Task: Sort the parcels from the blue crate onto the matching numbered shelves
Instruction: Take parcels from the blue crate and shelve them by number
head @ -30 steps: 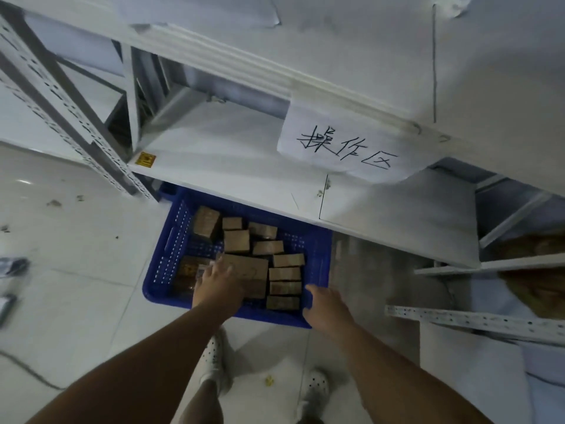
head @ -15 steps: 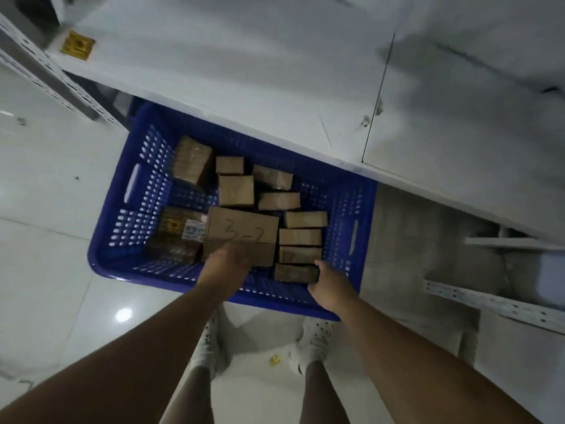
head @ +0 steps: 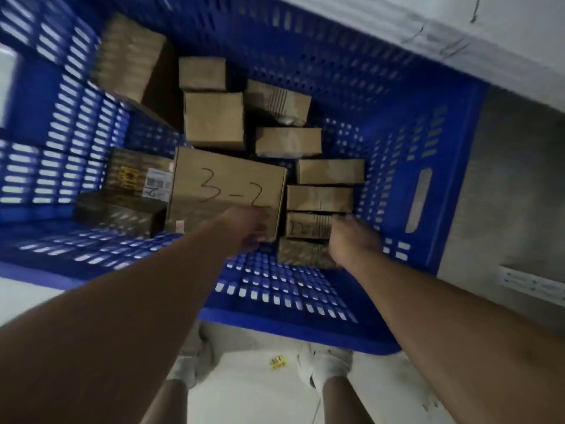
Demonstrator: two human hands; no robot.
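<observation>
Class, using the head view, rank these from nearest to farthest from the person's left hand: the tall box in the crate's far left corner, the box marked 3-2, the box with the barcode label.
1. The box marked 3-2: mid-crate, the left hand grips its near edge.
2. The box with the barcode label: just left of it.
3. The tall box: far left corner of the blue crate.

A: Head view entry. What do I log?

B: I see the blue crate (head: 397, 166) on the floor, its far side under a white shelf (head: 489, 35). The left hand (head: 247, 228) grips the near edge of the parcel marked 3-2 (head: 226, 179), mid-crate.

A: And the other?

B: The right hand (head: 351, 240) lies on the stack of small brown parcels (head: 319, 197) just beside it. Blur hides whether its fingers hold one.
</observation>
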